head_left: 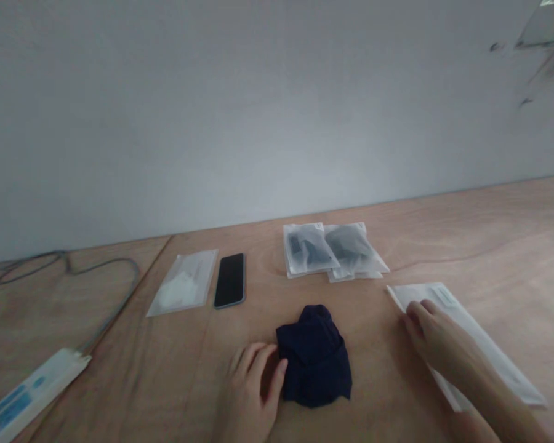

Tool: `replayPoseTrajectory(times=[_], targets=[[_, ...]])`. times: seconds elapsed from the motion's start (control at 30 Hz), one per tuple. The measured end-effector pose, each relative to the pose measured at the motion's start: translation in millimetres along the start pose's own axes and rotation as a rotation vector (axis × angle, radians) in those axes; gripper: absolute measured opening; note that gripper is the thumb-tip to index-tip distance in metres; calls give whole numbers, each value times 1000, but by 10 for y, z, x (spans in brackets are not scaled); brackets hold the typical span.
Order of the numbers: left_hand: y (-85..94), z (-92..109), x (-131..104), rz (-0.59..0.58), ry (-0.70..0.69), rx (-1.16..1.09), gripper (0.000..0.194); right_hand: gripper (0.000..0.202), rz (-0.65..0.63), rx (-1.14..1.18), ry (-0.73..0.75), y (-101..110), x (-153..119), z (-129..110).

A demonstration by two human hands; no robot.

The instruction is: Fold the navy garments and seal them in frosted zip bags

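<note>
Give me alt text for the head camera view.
A person's left hand touches a crumpled navy cloth on a brown wooden table; the right hand rests on a flat white bag. Beyond lie a black rectangular phone and frosted plastic packets.

Bare left hand (253,384): fingers loosely bent, thumb apart from index fingertip. Bare right hand (434,332): fingers curled inward, thumb near index finger, closure unclear; right forearm (493,391) slanting back behind fingers.

One cloth (314,363), phone (230,280) and power strip (30,394), at least four bags (493,364).
</note>
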State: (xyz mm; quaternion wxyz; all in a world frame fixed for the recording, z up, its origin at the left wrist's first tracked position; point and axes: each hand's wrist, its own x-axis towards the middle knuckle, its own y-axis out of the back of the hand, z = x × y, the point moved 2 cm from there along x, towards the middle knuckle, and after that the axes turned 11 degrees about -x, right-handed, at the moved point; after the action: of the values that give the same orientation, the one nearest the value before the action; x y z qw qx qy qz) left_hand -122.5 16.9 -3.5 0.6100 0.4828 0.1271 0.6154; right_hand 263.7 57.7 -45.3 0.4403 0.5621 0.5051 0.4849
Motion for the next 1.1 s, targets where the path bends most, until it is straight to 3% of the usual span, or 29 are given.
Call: replayPoseTrajectory(times=[0.2, 0.3, 0.6, 0.83, 1.1], targets=[[-32, 20, 12, -30, 136, -26, 31, 30, -149, 330, 170, 173, -86, -752], [-39, 39, 26, -41, 206, -35, 34, 31, -181, 384, 186, 149, -78, -972], [-105, 137, 51, -47, 296, -110, 39, 36, -180, 316, 189, 15, -79, -972], [-157, 201, 58, -66, 353, -194, 42, 25, -133, 214, 163, -60, -62, -933], [-405, 236, 29, -56, 429, -459, 47, 32, -134, 111, 266, 217, -30, -997]])
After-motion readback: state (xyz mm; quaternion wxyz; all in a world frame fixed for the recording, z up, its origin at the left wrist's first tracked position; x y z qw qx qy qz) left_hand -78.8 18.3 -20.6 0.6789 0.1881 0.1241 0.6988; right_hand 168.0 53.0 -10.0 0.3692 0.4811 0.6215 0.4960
